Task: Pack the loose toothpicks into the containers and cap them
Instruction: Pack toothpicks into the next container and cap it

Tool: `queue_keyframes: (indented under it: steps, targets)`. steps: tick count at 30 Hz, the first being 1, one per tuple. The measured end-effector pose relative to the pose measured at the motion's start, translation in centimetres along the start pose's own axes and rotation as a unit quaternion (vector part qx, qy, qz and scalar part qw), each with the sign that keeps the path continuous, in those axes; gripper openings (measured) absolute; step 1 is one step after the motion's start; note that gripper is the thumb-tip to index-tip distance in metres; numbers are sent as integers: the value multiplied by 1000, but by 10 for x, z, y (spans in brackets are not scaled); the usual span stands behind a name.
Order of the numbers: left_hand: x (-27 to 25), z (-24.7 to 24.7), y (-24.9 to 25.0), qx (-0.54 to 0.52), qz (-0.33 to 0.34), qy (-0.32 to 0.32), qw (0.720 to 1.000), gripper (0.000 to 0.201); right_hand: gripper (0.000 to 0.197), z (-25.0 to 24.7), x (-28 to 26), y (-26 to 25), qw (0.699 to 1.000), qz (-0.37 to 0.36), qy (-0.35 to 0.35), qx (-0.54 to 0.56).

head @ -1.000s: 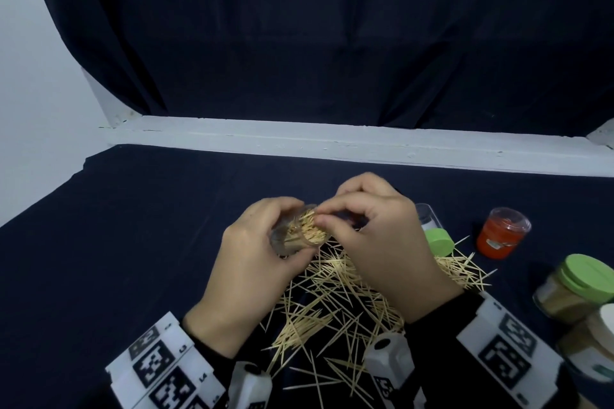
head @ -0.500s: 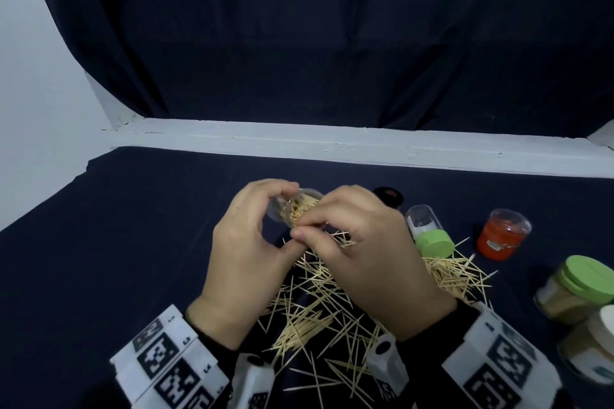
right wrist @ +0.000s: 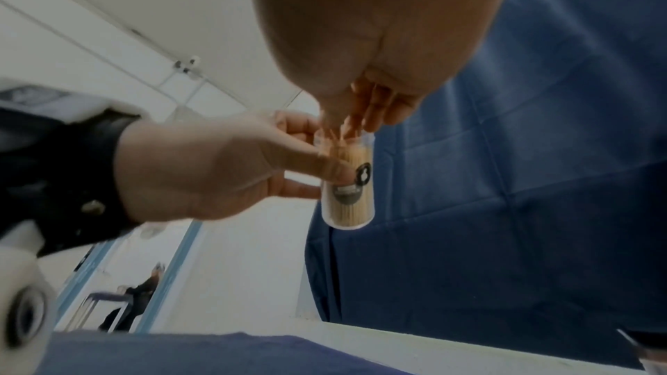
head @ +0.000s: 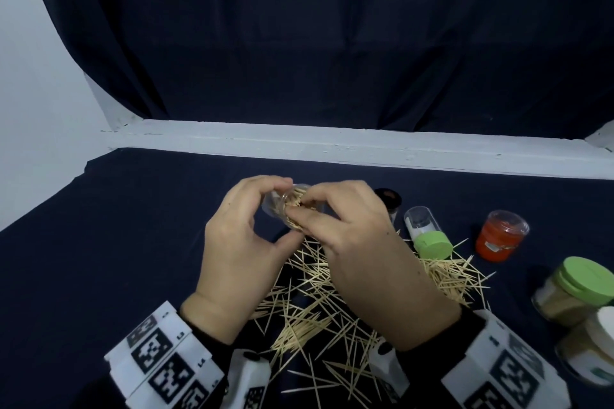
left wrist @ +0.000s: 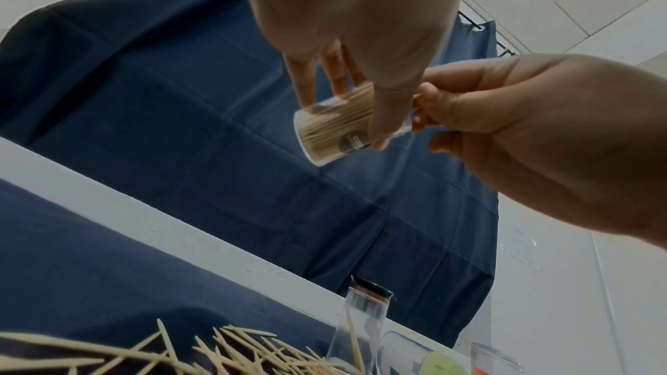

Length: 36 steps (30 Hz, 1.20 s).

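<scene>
My left hand [head: 280,209] grips a small clear container [head: 275,206] packed with toothpicks, held tilted above the dark cloth. The left wrist view shows its thumb and fingers wrapped round the container [left wrist: 335,130]. My right hand [head: 300,207] is at the container's mouth, fingertips pinching a bunch of toothpicks that stick out of it. In the right wrist view those fingertips [right wrist: 361,121] sit on the open rim of the labelled container [right wrist: 348,196]. A heap of loose toothpicks [head: 315,302] lies on the cloth under both hands.
To the right are a black-capped container [head: 387,197], a clear container with a green cap [head: 428,236] lying down, and a red container [head: 500,236]. A green-lidded jar [head: 574,289] and a white-lidded jar [head: 591,345] stand at the right edge. A white ledge [head: 332,146] borders the back.
Both hands have carried the container a little farther away and up. The right fingers stay at its mouth. The black-capped container behind the right hand has come into view.
</scene>
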<state>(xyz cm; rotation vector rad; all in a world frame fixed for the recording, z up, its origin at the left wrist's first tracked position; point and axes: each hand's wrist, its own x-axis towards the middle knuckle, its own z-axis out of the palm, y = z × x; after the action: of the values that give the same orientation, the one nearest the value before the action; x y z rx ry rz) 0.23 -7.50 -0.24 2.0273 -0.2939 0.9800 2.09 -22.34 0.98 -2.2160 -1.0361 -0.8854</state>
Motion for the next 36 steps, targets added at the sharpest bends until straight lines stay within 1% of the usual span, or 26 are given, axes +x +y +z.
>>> queue_keyframes:
  steps: [4, 5, 6, 9, 11, 13, 14, 16, 18, 20, 21, 22, 24, 25, 28, 30, 31, 33, 34, 36]
  targets:
    - [-2, 1, 0, -2, -6, -4, 1000, 51, 16, -7, 5, 5, 998, 22, 48, 22]
    - [-2, 2, 0, -2, -7, -5, 1000, 51, 15, -8, 6, 6, 998, 31, 52, 18]
    - [-2, 3, 0, -3, -8, -6, 1000, 52, 18, -9, 6, 5, 998, 35, 51, 15]
    - [-3, 3, 0, -6, -6, -15, 1000, 51, 31, -6, 4, 4, 998, 25, 9, 55]
    - [-3, 3, 1, 1, -9, -26, 1000, 51, 29, -6, 2, 4, 996, 8, -32, 77]
    - [-3, 3, 1, 10, -9, -39, 999, 51, 22, -10, 1, 5, 997, 5, -55, 49]
    - [-4, 3, 1, 14, -8, -44, 999, 51, 18, -15, 2, 6, 997, 18, -60, 41]
    - [-5, 2, 0, 26, -7, -56, 998, 49, 15, -30, 5, 9, 993, 71, -60, 79]
    - [-6, 0, -3, 47, -8, -79, 996, 49, 17, -50, 5, 17, 987, 109, -43, 109]
    - [-7, -5, -7, 61, -13, -102, 993, 51, 20, -72, 1, 27, 983, 152, -61, 86]
    - [-7, -7, -9, 68, -12, -111, 991, 51, 24, -83, -3, 34, 975, 189, -94, 64]
    - [-8, -9, -11, 75, -10, -118, 990, 52, 29, -93, -8, 40, 961, 235, -139, 41]
    - [-9, -11, -16, 79, -10, -129, 988, 51, 40, -105, -25, 56, 916, 331, -225, -14]
    - [-9, -11, -17, 76, -11, -133, 988, 50, 44, -108, -34, 62, 891, 364, -267, -47]
    - [-12, -9, -21, 64, -16, -145, 987, 48, 53, -100, -64, 73, 810, 415, -401, -110]
    - [-12, -7, -23, 63, -22, -152, 986, 48, 53, -89, -79, 77, 768, 437, -453, -118]
    - [-11, -6, -23, 62, -25, -155, 986, 48, 55, -84, -83, 79, 757, 449, -460, -116]
    - [-11, -4, -25, 62, -30, -160, 985, 49, 56, -74, -87, 80, 746, 467, -461, -117]
    - [-11, -4, -25, 65, -30, -160, 984, 49, 55, -70, -87, 79, 744, 465, -464, -119]
    - [-11, -3, -27, 68, -31, -160, 984, 49, 51, -60, -83, 77, 752, 448, -469, -114]
